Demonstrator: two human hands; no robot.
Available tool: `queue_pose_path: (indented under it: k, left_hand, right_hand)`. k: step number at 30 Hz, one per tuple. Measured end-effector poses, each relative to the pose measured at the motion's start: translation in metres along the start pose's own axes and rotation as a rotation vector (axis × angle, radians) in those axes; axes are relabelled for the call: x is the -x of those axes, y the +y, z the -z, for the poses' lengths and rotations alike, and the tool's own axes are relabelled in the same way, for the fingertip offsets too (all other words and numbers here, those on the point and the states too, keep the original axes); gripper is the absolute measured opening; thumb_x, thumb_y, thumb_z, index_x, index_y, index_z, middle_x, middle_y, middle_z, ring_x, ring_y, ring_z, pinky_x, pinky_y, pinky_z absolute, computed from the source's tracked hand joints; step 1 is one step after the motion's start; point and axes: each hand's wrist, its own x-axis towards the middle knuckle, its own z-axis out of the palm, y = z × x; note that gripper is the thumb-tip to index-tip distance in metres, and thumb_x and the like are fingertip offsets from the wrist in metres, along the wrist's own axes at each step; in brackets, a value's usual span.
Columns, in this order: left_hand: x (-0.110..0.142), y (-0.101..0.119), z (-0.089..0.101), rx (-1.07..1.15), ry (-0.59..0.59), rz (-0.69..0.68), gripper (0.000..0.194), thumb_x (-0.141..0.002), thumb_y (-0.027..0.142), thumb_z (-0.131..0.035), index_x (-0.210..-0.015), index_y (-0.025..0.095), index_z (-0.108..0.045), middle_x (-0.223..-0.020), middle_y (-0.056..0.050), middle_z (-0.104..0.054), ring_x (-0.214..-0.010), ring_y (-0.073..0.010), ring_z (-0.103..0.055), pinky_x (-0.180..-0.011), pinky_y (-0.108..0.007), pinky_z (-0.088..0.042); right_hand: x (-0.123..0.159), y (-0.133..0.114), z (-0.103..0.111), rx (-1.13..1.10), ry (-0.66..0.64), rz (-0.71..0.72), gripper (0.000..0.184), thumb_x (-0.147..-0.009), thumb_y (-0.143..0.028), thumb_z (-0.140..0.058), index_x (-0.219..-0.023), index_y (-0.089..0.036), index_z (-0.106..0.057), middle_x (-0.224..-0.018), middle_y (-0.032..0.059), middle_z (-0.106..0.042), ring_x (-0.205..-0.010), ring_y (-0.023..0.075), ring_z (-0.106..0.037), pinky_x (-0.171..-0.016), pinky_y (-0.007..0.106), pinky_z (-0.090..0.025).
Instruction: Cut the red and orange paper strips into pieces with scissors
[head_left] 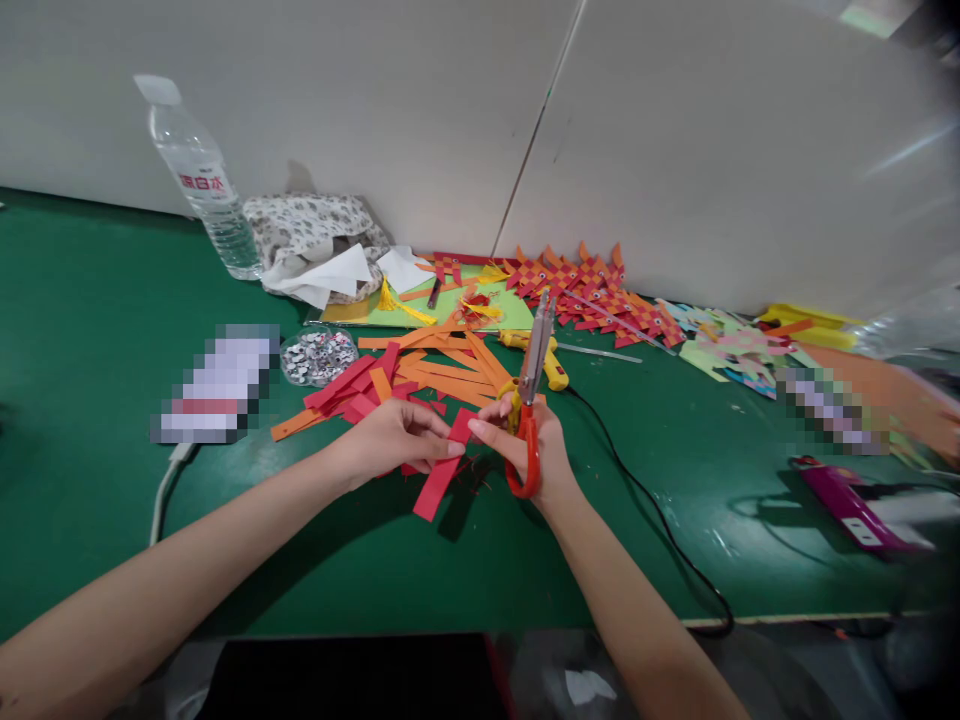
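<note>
Between the thumb and fingers of my left hand is a red paper strip, slanting down toward me. My right hand has scissors hooked in it, red-orange handle loop low and blades pointing up and away. Its thumb and fingertips also meet the upper end of the red strip. Just beyond my hands lies a loose heap of orange strips and red strips. A yellow glue gun rests behind the scissors, partly hidden by them.
A bag of googly eyes and a phone on a cable lie left. A water bottle and patterned tissue pouch stand behind. Woven paper fish pile along the wall. A black cord and purple power strip are right.
</note>
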Motion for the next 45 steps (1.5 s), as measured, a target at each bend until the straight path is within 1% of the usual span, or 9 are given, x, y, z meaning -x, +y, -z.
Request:
queue_pose_path:
  k: [5,12,17,23,29,31,34,39,45]
  left_hand:
    - [-0.001,-0.003,0.001,-0.014,-0.088,0.055,0.020,-0.056,0.026,-0.080,-0.067,0.015,-0.068,-0.056,0.002,-0.064,-0.049,-0.0071,-0.057,-0.052,-0.017,-0.048]
    - [-0.004,-0.011,0.005,-0.025,-0.193,0.060,0.022,-0.058,0.022,-0.079,-0.075,0.015,-0.069,-0.059,-0.001,-0.069,-0.055,-0.0105,-0.062,-0.054,-0.020,-0.048]
    - [-0.004,-0.010,0.006,-0.030,-0.227,0.046,0.023,-0.058,0.023,-0.079,-0.077,0.014,-0.068,-0.061,-0.001,-0.069,-0.054,-0.0097,-0.061,-0.055,-0.020,-0.047]
    - [0.000,-0.005,0.003,-0.031,-0.143,0.032,0.020,-0.061,0.026,-0.076,-0.073,0.016,-0.065,-0.063,0.001,-0.066,-0.057,-0.0096,-0.061,-0.058,-0.021,-0.051]
    - [0.000,-0.004,0.001,-0.023,-0.160,0.026,0.020,-0.060,0.026,-0.077,-0.070,0.015,-0.063,-0.060,0.001,-0.064,-0.055,-0.0092,-0.060,-0.057,-0.020,-0.051]
    - [-0.001,-0.003,0.000,0.019,-0.115,-0.021,0.021,-0.059,0.025,-0.078,-0.069,0.015,-0.063,-0.058,0.002,-0.063,-0.054,-0.0086,-0.059,-0.057,-0.020,-0.050]
    - [-0.001,0.000,0.001,0.117,0.033,-0.142,0.022,-0.061,0.028,-0.078,-0.069,0.015,-0.062,-0.060,0.003,-0.063,-0.055,-0.0071,-0.058,-0.059,-0.019,-0.050]
    - [0.000,0.004,0.003,0.219,0.247,-0.354,0.025,-0.063,0.032,-0.077,-0.071,0.015,-0.061,-0.062,0.003,-0.062,-0.056,-0.0074,-0.058,-0.058,-0.019,-0.050]
    - [0.001,0.004,0.003,0.252,0.326,-0.416,0.024,-0.064,0.033,-0.076,-0.070,0.015,-0.062,-0.064,0.003,-0.062,-0.056,-0.0064,-0.058,-0.058,-0.017,-0.050]
  right_hand:
    - [-0.003,0.003,0.002,-0.045,0.061,0.020,0.041,-0.052,-0.026,-0.081,-0.070,-0.023,-0.044,-0.064,-0.0057,-0.060,-0.056,0.0130,-0.059,-0.059,0.032,-0.051]
    - [-0.009,0.010,0.008,-0.170,0.201,0.072,0.036,-0.056,-0.019,-0.079,-0.072,-0.023,-0.047,-0.065,-0.0068,-0.059,-0.061,0.0121,-0.060,-0.059,0.028,-0.051]
    - [-0.009,0.010,0.008,-0.174,0.186,0.078,0.035,-0.057,-0.019,-0.079,-0.073,-0.022,-0.047,-0.066,-0.0065,-0.060,-0.060,0.0118,-0.059,-0.061,0.029,-0.052]
    - [-0.005,0.004,0.004,-0.102,0.112,0.038,0.038,-0.055,-0.024,-0.079,-0.071,-0.023,-0.045,-0.064,-0.0062,-0.058,-0.058,0.0131,-0.058,-0.060,0.032,-0.051]
    - [-0.002,0.001,0.001,-0.005,0.096,0.022,0.040,-0.057,-0.033,-0.077,-0.073,-0.024,-0.042,-0.068,-0.0046,-0.056,-0.058,0.0140,-0.056,-0.058,0.033,-0.050]
    - [-0.002,0.001,0.002,0.052,0.100,0.045,0.038,-0.061,-0.037,-0.074,-0.075,-0.025,-0.041,-0.071,-0.0041,-0.055,-0.056,0.0127,-0.054,-0.055,0.030,-0.048]
    - [-0.002,0.001,0.005,0.211,0.106,0.131,0.033,-0.067,-0.038,-0.070,-0.078,-0.024,-0.042,-0.074,-0.0035,-0.054,-0.057,0.0108,-0.050,-0.055,0.027,-0.044]
    - [0.001,0.002,0.008,0.657,0.043,0.142,0.035,-0.066,-0.041,-0.070,-0.081,-0.023,-0.044,-0.067,-0.0040,-0.051,-0.052,0.0113,-0.044,-0.052,0.026,-0.037]
    - [0.005,0.005,0.006,0.925,-0.042,0.222,0.042,-0.064,-0.049,-0.069,-0.086,-0.022,-0.045,-0.078,0.0019,-0.055,-0.065,0.0173,-0.051,-0.054,0.027,-0.036]
